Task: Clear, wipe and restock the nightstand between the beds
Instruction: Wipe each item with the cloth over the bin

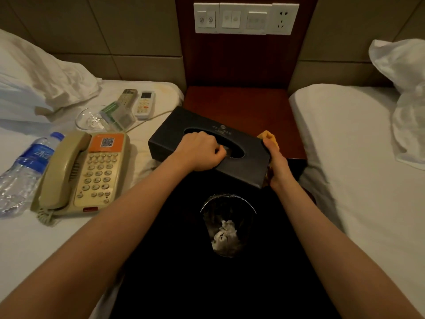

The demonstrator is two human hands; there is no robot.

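A black tissue box [181, 125] hangs over the front left corner of the dark red nightstand [241, 104]. My left hand [202, 150] grips the box from above, fingers hooked into its oval slot. My right hand [276, 162] presses against the box's right end and also holds a yellow cloth [268, 135], which pokes out above the fingers. On the left bed lie a beige telephone [92, 171], a water bottle [27, 166], a glass ashtray [89, 120], a clear plastic box [118, 115] and two remotes [138, 102].
A bin [227, 224] with crumpled paper stands on the dark floor below the box, between my forearms. White pillows lie on the left bed [34, 72] and the right bed [404, 72]. A switch and socket panel [246, 18] is on the wall above the nightstand.
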